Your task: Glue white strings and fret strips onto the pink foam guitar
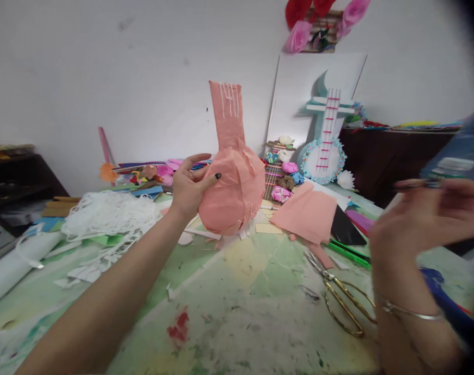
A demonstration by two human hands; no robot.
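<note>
A pink paper-covered vase shape with a round belly and tall flat neck stands upright on the table. My left hand cups its left side, fingers curled against the paper. My right hand, raised at the right edge and blurred, pinches a thin stick-like thing that I cannot make out. A bangle circles that wrist.
Gold-handled scissors lie on the stained table near my right wrist. Pink paper sheets, a black card, green sticks, a white cord pile, a paper guitar model and paper flowers crowd the back.
</note>
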